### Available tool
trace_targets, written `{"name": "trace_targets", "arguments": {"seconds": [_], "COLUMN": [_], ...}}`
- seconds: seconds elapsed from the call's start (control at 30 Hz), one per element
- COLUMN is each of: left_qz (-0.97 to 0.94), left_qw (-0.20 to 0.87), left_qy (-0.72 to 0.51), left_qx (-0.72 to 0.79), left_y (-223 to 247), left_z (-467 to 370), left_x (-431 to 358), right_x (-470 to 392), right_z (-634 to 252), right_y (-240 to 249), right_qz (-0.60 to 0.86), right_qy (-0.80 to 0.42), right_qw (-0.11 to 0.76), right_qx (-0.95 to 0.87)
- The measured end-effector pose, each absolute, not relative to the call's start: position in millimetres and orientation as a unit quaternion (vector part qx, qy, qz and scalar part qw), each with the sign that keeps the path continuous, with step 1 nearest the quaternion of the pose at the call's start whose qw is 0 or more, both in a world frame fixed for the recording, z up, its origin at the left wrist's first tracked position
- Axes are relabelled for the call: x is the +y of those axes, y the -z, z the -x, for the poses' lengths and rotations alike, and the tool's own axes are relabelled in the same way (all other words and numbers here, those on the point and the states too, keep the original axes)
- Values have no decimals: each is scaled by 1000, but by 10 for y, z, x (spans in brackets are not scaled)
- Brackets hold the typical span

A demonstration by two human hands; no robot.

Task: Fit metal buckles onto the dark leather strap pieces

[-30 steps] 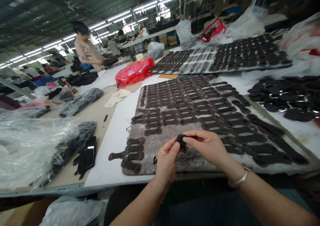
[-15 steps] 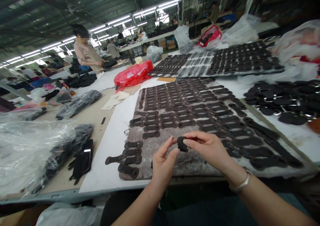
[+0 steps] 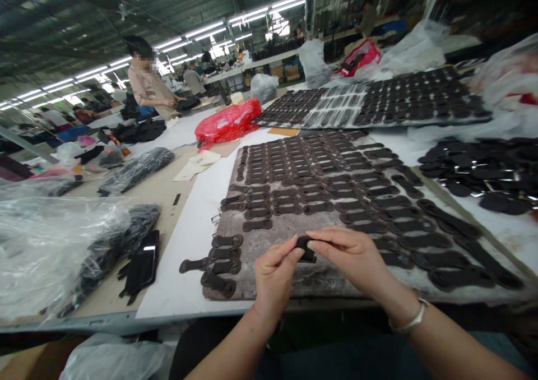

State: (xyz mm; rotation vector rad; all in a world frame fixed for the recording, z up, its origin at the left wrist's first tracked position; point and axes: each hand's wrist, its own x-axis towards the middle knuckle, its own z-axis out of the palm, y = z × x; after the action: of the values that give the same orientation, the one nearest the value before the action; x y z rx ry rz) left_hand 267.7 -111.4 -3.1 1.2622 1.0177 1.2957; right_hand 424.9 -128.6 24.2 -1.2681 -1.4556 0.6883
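From where I stand | grip: left hand and right hand both pinching a black strap above the grey board | even edges, light pressure seem best

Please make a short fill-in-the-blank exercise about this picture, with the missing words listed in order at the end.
1. The left hand and right hand both hold the same piece, whose colour is ____.
2. The bracelet is on the person's ____ wrist.
3. The phone lies to the ____ of the grey mat.
4. The plastic bag nearest the tan card is ____ in colour.
Missing words: black; right; left; red.
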Motion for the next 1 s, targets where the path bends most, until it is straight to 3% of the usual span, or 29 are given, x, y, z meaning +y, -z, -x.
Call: {"name": "trace_targets", "arguments": {"seconds": [0.27,0.6,0.77,1.0], "left_qz": [-506,-468,-492,-467], "left_qw": [523,685,697,695], "left_qy": [-530,-434,-375,-404], "left_qx": [435,351,362,368], "left_y": [60,35,-14,52], "left_z": [-2702,-2703,-2705,-2749], "left_x": [-1122,-1112,-1142,-1187], "right_x": [-1293,-1255,-1283,-1305], "right_z": [-4238,-4251,-4252,-4241], "right_y": [-233,-217,-240,-204], "right_qz": [536,558,554,551], "right_qy": [-286,-410,-410,-412], "right_qw": [519,535,529,528], "right_qx": [-601,-485,-495,-498]}}
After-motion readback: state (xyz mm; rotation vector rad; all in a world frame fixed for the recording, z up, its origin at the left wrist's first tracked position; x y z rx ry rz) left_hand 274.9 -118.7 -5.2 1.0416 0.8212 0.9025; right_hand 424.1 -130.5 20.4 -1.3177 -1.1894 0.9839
